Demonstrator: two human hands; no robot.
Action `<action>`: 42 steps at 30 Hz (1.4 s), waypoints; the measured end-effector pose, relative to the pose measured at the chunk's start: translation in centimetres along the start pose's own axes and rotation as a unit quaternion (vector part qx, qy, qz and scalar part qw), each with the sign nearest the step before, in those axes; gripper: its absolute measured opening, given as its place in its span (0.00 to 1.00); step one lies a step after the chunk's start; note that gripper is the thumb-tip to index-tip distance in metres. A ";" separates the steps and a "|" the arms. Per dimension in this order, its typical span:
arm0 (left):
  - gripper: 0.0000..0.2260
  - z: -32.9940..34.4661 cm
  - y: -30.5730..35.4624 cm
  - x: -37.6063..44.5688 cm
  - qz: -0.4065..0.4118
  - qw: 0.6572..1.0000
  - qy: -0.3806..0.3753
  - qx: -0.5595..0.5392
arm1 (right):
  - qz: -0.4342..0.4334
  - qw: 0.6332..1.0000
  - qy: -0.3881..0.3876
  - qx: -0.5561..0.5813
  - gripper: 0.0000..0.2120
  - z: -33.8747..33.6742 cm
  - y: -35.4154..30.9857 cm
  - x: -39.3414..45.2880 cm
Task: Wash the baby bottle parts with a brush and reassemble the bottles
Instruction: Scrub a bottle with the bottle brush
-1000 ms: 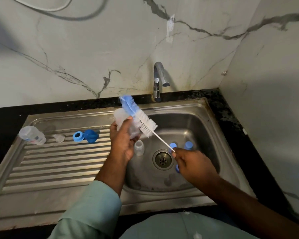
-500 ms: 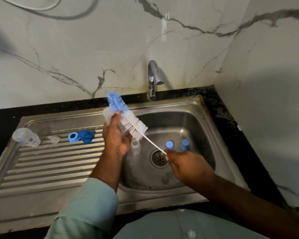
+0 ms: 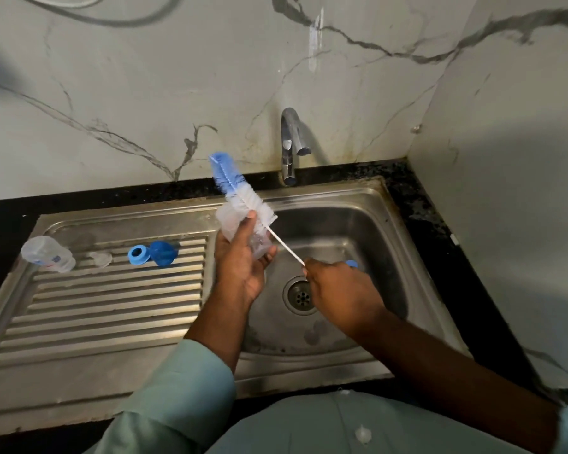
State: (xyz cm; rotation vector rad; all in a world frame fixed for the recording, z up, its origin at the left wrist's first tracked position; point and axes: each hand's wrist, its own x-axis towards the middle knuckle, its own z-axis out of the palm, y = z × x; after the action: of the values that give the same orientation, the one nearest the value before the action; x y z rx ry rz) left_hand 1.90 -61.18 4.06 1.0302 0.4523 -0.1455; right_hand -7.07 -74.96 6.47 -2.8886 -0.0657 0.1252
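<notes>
My left hand (image 3: 241, 263) grips a clear baby bottle (image 3: 232, 224) over the left edge of the sink basin. A blue-and-white bottle brush (image 3: 240, 194) lies against the bottle's outside, its bristle head pointing up and left. My right hand (image 3: 338, 286) pinches the brush's thin white handle over the drain. A second clear bottle (image 3: 46, 253) lies on its side at the drainboard's far left. Beside it sit a clear nipple (image 3: 99, 258), a blue ring (image 3: 137, 255) and a blue cap (image 3: 163, 252). A blue part (image 3: 352, 264) peeks out behind my right hand.
The steel sink (image 3: 358, 224) has a drain (image 3: 300, 294) at its middle and a ribbed drainboard (image 3: 105, 309) on the left. A chrome tap (image 3: 291, 142) stands behind the basin, no water running. A marble wall closes the right side past a black counter.
Both hands with bottle and brush have risen slightly, and the brush now points more steeply up. The small clear part and one blue part in the basin are now hidden behind my hands.
</notes>
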 end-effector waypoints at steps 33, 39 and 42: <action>0.28 -0.9 0.6 1.0 -0.045 0.993 -0.067 -0.086 | -0.017 0.997 -0.013 0.069 0.13 0.0 -0.3 -1.2; 0.28 -1.6 1.5 1.9 -0.028 0.990 -0.046 -0.133 | -0.028 0.998 -0.008 0.055 0.11 0.3 0.3 -1.7; 0.23 -1.6 1.0 1.6 -0.033 0.996 -0.071 -0.049 | -0.003 0.999 -0.005 0.052 0.11 0.6 0.1 -1.4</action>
State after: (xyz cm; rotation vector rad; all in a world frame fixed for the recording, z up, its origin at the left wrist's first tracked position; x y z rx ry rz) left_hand 3.21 -59.19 3.45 0.9031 0.3611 -0.2520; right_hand -8.48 -74.95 5.99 -2.7841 -0.0671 0.1382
